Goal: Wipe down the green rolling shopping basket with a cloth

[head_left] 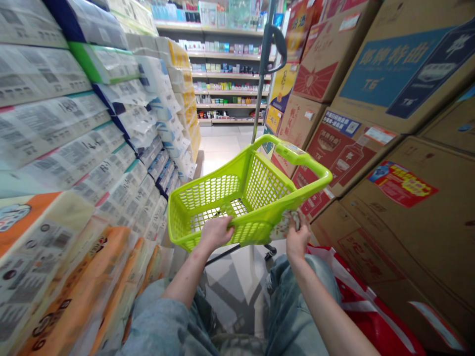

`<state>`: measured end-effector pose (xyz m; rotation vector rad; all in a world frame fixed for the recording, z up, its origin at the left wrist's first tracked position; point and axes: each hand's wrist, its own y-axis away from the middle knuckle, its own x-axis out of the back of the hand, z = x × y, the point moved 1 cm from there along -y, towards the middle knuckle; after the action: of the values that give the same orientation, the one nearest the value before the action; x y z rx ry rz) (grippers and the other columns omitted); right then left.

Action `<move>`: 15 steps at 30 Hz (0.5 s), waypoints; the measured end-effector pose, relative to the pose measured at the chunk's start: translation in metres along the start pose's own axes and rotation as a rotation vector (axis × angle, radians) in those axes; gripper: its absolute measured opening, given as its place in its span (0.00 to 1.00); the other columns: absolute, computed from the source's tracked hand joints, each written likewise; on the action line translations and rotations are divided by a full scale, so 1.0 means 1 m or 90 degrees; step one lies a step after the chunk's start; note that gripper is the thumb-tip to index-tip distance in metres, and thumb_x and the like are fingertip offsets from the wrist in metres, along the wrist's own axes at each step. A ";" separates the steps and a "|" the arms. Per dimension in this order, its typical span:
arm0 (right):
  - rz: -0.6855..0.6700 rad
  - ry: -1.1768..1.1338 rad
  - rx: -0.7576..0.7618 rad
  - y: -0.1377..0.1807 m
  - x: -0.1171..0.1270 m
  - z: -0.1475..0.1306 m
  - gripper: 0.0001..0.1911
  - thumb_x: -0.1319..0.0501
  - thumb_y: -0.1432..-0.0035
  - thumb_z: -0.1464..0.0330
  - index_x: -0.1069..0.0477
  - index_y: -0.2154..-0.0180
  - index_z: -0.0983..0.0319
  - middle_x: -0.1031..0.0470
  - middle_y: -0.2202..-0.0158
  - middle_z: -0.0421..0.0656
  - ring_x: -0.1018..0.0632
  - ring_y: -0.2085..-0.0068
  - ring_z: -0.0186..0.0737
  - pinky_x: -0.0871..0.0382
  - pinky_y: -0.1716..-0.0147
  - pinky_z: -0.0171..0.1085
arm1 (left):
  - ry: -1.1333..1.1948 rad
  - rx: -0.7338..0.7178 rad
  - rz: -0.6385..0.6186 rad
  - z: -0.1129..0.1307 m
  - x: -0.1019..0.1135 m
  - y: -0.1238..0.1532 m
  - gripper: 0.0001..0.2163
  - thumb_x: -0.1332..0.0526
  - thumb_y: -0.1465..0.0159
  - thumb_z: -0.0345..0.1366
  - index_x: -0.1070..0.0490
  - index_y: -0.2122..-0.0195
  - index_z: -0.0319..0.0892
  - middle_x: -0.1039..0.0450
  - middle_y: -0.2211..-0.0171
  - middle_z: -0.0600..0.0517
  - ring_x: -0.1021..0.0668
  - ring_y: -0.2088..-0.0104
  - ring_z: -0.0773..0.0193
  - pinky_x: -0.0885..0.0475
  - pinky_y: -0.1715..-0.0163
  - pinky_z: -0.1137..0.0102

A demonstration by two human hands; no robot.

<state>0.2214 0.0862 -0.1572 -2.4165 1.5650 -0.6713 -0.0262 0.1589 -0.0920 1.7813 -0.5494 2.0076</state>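
A lime-green plastic shopping basket cart (260, 232) stands tilted before my knees, its slotted basket facing up. My left hand (217, 232) grips the near rim of the basket, fingers curled over the edge. With my right hand (298, 237) I hold a crumpled patterned cloth (281, 226) against the outer side of the basket, below the handle (315, 170). My right fingers are closed on the cloth. Part of the cart's dark wheeled frame (270, 252) shows underneath.
Stacked paper packs (107, 128) wall in the left side, with orange packs (74, 287) close by. Cardboard cartons (393, 198) rise on the right. A red bag (371, 306) lies beside my right leg. A grey pole (261, 84) stands behind the cart; stocked shelves (230, 74) are beyond.
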 end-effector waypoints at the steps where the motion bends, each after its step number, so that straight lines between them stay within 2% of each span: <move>1: 0.022 0.006 0.024 -0.005 -0.001 -0.004 0.25 0.47 0.45 0.61 0.31 0.49 0.67 0.32 0.50 0.55 0.31 0.49 0.49 0.40 0.48 0.45 | -0.002 0.001 -0.001 0.000 0.000 0.000 0.10 0.49 0.38 0.42 0.32 0.63 0.45 0.25 0.64 0.49 0.23 0.62 0.57 0.35 0.68 0.68; 4: 0.027 0.037 0.055 -0.013 -0.013 -0.002 0.24 0.50 0.46 0.64 0.33 0.50 0.69 0.32 0.50 0.57 0.32 0.48 0.50 0.40 0.48 0.47 | -0.006 0.001 -0.002 0.002 0.000 0.001 0.10 0.49 0.39 0.42 0.31 0.64 0.45 0.25 0.64 0.49 0.23 0.63 0.57 0.35 0.68 0.69; 8: -0.123 0.118 -0.056 0.003 -0.029 0.032 0.20 0.51 0.48 0.64 0.28 0.61 0.67 0.26 0.64 0.54 0.25 0.60 0.49 0.33 0.61 0.45 | 0.000 0.002 0.005 0.006 0.000 0.002 0.11 0.49 0.39 0.41 0.31 0.63 0.45 0.25 0.65 0.49 0.23 0.64 0.58 0.35 0.68 0.69; 11: -0.216 0.136 -0.107 0.022 -0.030 0.052 0.14 0.47 0.51 0.60 0.27 0.73 0.62 0.26 0.76 0.48 0.26 0.72 0.46 0.34 0.72 0.40 | 0.012 0.005 0.007 0.008 0.000 0.001 0.10 0.49 0.39 0.41 0.31 0.64 0.46 0.25 0.65 0.50 0.23 0.64 0.58 0.34 0.67 0.69; 13: -0.219 0.130 -0.114 0.029 -0.025 0.055 0.15 0.45 0.52 0.58 0.27 0.72 0.62 0.26 0.76 0.48 0.26 0.73 0.45 0.34 0.73 0.40 | 0.017 0.004 0.009 0.009 0.000 0.001 0.10 0.49 0.39 0.41 0.31 0.65 0.46 0.25 0.65 0.50 0.23 0.63 0.58 0.34 0.68 0.69; 15: -0.163 0.105 -0.109 0.032 -0.020 0.051 0.20 0.45 0.52 0.56 0.27 0.65 0.64 0.24 0.69 0.50 0.25 0.68 0.46 0.33 0.69 0.40 | 0.020 0.002 0.008 0.011 0.001 0.001 0.10 0.50 0.39 0.41 0.31 0.65 0.46 0.25 0.65 0.50 0.23 0.63 0.58 0.34 0.68 0.69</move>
<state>0.2126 0.0864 -0.2199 -2.7849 1.4370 -0.8318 -0.0179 0.1525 -0.0901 1.7499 -0.5492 2.0430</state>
